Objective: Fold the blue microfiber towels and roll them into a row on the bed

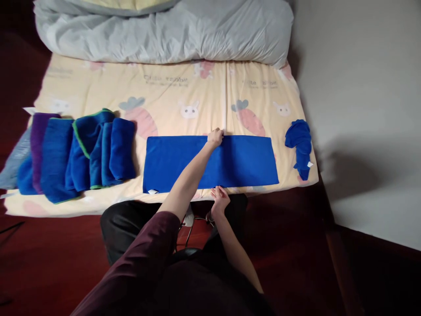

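A blue towel lies flat as a long rectangle on the bed, with a small white label at its near left corner. Over its far long edge, near the middle, my left hand has its fingers closed on the cloth. At the opposite, near edge, my right hand pinches the towel with fingers drawn together. My left forearm crosses over part of the towel. A slight shadowed crease runs between the two hands.
On the left lie several folded blue towels, a purple one and a grey-blue cloth. A crumpled blue cloth sits near the right edge. A rolled grey quilt lies behind; a pale wall stands right.
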`<move>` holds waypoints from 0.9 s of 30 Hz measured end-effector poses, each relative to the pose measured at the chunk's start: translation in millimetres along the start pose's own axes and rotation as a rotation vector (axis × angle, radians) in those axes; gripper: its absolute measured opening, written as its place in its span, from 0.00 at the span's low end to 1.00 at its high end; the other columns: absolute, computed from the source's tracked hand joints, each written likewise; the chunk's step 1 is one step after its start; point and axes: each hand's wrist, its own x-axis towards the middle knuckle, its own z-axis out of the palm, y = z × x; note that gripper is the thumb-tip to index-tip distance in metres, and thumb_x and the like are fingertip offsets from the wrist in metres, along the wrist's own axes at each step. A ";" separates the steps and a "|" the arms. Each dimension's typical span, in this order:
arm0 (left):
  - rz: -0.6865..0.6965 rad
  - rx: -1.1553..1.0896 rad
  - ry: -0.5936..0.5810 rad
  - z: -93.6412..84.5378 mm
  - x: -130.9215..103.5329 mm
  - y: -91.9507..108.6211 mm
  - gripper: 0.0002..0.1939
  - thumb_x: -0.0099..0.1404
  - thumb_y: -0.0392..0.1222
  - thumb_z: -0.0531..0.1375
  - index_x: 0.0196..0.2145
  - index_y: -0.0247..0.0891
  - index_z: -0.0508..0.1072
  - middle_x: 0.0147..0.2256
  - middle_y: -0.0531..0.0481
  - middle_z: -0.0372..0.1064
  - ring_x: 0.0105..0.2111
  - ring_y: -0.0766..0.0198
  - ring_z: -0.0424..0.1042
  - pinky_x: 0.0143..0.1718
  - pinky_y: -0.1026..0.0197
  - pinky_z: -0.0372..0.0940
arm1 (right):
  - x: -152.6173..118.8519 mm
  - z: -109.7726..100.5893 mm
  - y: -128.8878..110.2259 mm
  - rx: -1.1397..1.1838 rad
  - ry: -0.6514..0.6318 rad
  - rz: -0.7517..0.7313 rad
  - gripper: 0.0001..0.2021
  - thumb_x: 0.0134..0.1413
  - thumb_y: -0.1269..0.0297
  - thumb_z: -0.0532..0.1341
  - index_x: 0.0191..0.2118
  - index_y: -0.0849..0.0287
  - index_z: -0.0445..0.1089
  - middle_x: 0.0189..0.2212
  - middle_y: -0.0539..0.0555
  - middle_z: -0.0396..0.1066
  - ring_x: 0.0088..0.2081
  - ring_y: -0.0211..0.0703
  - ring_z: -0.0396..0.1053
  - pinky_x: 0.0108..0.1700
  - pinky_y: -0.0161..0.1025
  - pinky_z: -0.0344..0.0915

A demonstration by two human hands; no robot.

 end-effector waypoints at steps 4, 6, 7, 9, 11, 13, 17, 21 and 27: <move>-0.010 -0.008 0.011 -9.6 2.6 2.5 0.14 0.73 0.37 0.56 0.50 0.39 0.79 0.55 0.36 0.71 0.56 0.45 0.73 0.56 0.48 0.68 | -0.4 0.8 -3.0 -0.052 0.027 -0.036 0.26 0.40 0.46 0.77 0.37 0.59 0.70 0.32 0.58 0.80 0.36 0.54 0.82 0.42 0.49 0.80; -0.032 -0.021 0.015 -14.4 1.0 3.7 0.14 0.73 0.37 0.56 0.50 0.38 0.78 0.53 0.35 0.72 0.56 0.45 0.73 0.57 0.47 0.67 | -0.7 1.2 -4.1 -0.082 0.030 -0.056 0.26 0.42 0.44 0.76 0.34 0.56 0.66 0.29 0.56 0.78 0.35 0.53 0.82 0.40 0.47 0.80; -0.043 -0.031 0.020 -16.3 -0.3 4.4 0.14 0.73 0.38 0.56 0.50 0.39 0.78 0.52 0.35 0.72 0.55 0.45 0.73 0.58 0.47 0.66 | -0.6 1.5 -4.4 -0.096 0.029 -0.067 0.26 0.43 0.42 0.75 0.34 0.55 0.64 0.29 0.55 0.78 0.34 0.53 0.81 0.40 0.46 0.80; -0.058 -0.052 0.037 -19.5 -3.5 5.9 0.14 0.73 0.37 0.56 0.52 0.39 0.77 0.50 0.35 0.73 0.55 0.46 0.73 0.59 0.47 0.65 | -0.1 1.5 -4.4 -0.115 0.020 -0.087 0.27 0.45 0.41 0.74 0.33 0.55 0.63 0.28 0.54 0.77 0.34 0.52 0.81 0.39 0.45 0.79; -0.055 -0.063 0.057 -22.0 -5.9 7.5 0.15 0.73 0.37 0.55 0.54 0.38 0.75 0.49 0.34 0.73 0.55 0.45 0.73 0.60 0.46 0.64 | 0.5 0.6 -3.7 -0.132 0.008 -0.104 0.26 0.45 0.41 0.74 0.32 0.54 0.62 0.28 0.55 0.77 0.34 0.52 0.81 0.39 0.45 0.79; -0.047 -0.065 0.069 -24.3 -6.6 8.5 0.16 0.74 0.37 0.55 0.56 0.36 0.73 0.49 0.33 0.73 0.57 0.44 0.72 0.60 0.46 0.63 | 0.5 -1.2 -2.5 -0.139 0.003 -0.109 0.25 0.44 0.43 0.74 0.32 0.54 0.62 0.28 0.55 0.77 0.34 0.52 0.81 0.39 0.45 0.79; -0.024 -0.068 0.078 -29.0 -4.0 8.6 0.17 0.74 0.39 0.55 0.57 0.35 0.72 0.48 0.33 0.74 0.58 0.43 0.70 0.61 0.46 0.62 | -2.1 -3.7 -2.3 -0.119 0.007 -0.101 0.24 0.42 0.46 0.75 0.32 0.55 0.63 0.28 0.54 0.77 0.33 0.50 0.80 0.38 0.44 0.77; 0.005 -0.082 0.107 -36.8 -4.3 10.1 0.16 0.74 0.38 0.55 0.56 0.35 0.73 0.48 0.33 0.76 0.59 0.43 0.69 0.62 0.44 0.60 | -6.2 -5.1 -7.3 -0.135 0.004 -0.160 0.24 0.42 0.46 0.76 0.30 0.55 0.64 0.27 0.52 0.75 0.33 0.48 0.77 0.39 0.43 0.76; 0.046 -0.121 0.162 -68.7 -19.7 23.3 0.13 0.73 0.37 0.56 0.52 0.37 0.75 0.46 0.38 0.79 0.56 0.45 0.72 0.62 0.44 0.61 | -16.5 -11.7 -26.9 -0.123 0.018 -0.291 0.19 0.44 0.52 0.75 0.31 0.57 0.68 0.29 0.52 0.75 0.36 0.45 0.75 0.44 0.42 0.75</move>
